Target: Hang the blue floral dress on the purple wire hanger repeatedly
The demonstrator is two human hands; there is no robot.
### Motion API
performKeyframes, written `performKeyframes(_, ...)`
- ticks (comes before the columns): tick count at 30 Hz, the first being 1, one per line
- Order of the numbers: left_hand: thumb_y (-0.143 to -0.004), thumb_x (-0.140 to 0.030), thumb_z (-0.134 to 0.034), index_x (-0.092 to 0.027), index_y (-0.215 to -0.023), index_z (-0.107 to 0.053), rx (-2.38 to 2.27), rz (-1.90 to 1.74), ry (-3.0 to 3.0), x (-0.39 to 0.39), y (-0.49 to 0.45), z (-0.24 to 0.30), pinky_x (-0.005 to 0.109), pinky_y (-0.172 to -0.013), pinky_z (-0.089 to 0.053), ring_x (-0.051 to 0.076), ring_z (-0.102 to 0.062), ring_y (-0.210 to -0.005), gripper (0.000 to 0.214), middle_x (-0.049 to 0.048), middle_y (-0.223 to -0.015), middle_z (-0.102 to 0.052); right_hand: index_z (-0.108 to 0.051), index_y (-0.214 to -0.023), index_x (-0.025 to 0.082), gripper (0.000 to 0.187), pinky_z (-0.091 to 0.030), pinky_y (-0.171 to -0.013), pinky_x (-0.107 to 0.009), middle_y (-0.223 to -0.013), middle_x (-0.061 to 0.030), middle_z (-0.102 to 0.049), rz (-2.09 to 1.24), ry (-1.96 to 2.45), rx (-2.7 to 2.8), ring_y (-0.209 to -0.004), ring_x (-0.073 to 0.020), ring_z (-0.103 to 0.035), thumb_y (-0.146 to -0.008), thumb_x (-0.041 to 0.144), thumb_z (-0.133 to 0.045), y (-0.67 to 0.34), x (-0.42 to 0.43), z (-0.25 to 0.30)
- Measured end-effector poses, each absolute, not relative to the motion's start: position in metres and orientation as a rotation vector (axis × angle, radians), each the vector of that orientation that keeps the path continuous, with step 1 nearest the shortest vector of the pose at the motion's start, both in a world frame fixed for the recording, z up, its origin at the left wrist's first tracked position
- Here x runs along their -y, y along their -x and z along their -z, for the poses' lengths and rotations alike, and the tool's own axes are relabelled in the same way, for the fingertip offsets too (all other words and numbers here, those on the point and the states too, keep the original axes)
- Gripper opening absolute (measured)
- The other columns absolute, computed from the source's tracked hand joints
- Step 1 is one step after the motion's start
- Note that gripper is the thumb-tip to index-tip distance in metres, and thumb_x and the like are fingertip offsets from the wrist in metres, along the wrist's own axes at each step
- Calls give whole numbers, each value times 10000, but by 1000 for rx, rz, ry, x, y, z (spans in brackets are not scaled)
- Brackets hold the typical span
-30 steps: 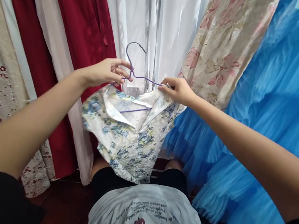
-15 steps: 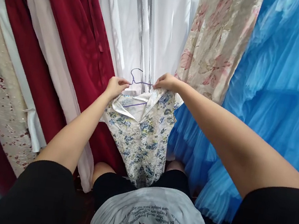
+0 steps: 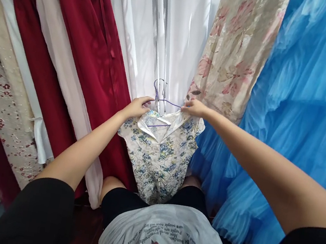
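Note:
A pale garment with a blue flower print (image 3: 159, 159) hangs from a thin purple wire hanger (image 3: 158, 92) held out in front of me. My left hand (image 3: 138, 107) is closed on the garment's left shoulder at the hanger's end. My right hand (image 3: 193, 108) pinches the right shoulder and the hanger's other end. The hook of the hanger points up against white curtains. The garment's hem falls down to my knees.
Hanging clothes surround me: dark red dresses (image 3: 79, 41), a white sheer one (image 3: 172, 28), a beige dress with pink flowers (image 3: 237, 51) and a blue tulle skirt (image 3: 303, 104). At the left hangs a cream fabric with small red flowers (image 3: 2, 112).
Both hands have carried the hanger and garment farther away from me and slightly right. The garment now hangs straighter, with its shoulders spread over the hanger.

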State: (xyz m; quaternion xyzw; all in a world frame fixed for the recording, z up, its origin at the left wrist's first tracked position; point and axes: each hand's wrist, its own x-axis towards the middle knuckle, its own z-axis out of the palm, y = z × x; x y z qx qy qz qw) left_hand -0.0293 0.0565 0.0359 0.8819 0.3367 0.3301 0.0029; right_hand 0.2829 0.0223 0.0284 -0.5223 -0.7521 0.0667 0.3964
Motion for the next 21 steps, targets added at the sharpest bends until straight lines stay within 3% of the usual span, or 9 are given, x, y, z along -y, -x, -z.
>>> performKeyframes(2,-809,-273,-657,-159,-1416,-536,-1079,-1096,-2837,-51,30,-23,429,-1099,-439,286,-575,-1255,629,139,-1394,-592,-727,-989,111,199,-464,-941,-406,-1041,-176,-715,7,1433,1909,-1087,-342,-621,-829,227,-697,-268,-14,-16)
performKeyframes(5,-872,-297,-631,-191,-1409,-521,-1137,-1339,-3006,-35,30,-3,500,-1174,-329,315,-429,-1398,559,148,-1490,-482,-530,-1361,74,461,-336,-1104,-499,-1466,-272,-495,301,1438,2070,-1389,-395,-411,-925,222,-553,-241,4,6)
performKeyframes(7,-913,-298,-584,-191,-1332,-572,-1085,-1317,-3146,-23,31,13,496,-1161,-328,312,-446,-1365,432,148,-1437,-519,-505,-1372,98,423,-358,-1091,-483,-1431,-254,-544,433,1417,2328,-1360,-368,-474,-967,213,-463,-223,15,25)
performKeyframes(10,-947,-280,-494,-167,-1146,-659,-1022,-689,-3314,-10,31,43,482,-1093,-371,314,-536,-1228,282,161,-1246,-627,-582,-1262,136,360,-484,-943,-408,-1153,-194,-726,405,1435,2623,-1114,-330,-676,-928,269,-566,-199,22,56)
performKeyframes(13,-883,-225,-532,-181,-915,-701,-978,-125,-3267,-6,28,72,420,-992,-433,270,-637,-968,177,109,-957,-700,-566,-1292,117,481,-529,-863,-375,-1120,-205,-742,349,1520,2727,-1058,-328,-714,-875,328,-679,-181,16,81)
performKeyframes(16,-817,-190,-577,-197,-829,-702,-970,15,-3184,-7,25,92,345,-855,-478,226,-652,-798,125,66,-837,-711,-572,-1311,130,461,-546,-876,-373,-1184,-188,-720,301,1601,2742,-1094,-300,-702,-922,360,-662,-169,6,91)
performKeyframes(21,-801,-215,-609,-162,-903,-716,-1120,-52,-2986,-11,22,101,321,-733,-491,253,-669,-798,157,100,-880,-731,-627,-1256,155,355,-566,-915,-460,-1257,-104,-649,228,1710,2742,-1073,-241,-664,-980,380,-637,-158,3,90)
